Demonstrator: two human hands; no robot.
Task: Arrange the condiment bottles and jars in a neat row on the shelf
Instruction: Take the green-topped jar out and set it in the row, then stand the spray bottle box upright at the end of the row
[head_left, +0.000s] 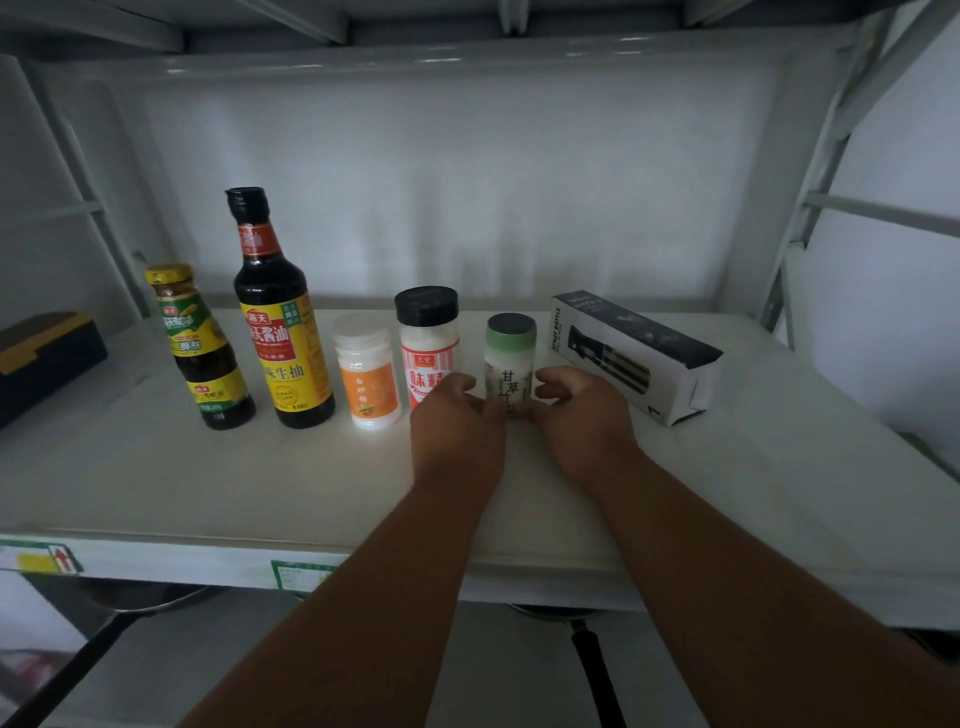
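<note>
On the shelf (156, 483) stand two dark sauce bottles, one small with a yellow cap (200, 348) and one tall with a black cap (280, 317); three seasoning jars, orange-labelled (368, 371), red-labelled (427, 338) and green-banded (510, 358); one spray-bottle box (636, 356); one dark case (47, 353); two hands, left (457, 431) and right (584, 421).

Both forearms reach forward, left hand (457, 415) and right hand (576, 410) close together, fingers curled inward.

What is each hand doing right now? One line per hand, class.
Left hand: fingers curled round the green-lidded jar from its left.
Right hand: fingers curled round the same jar from its right.
</note>
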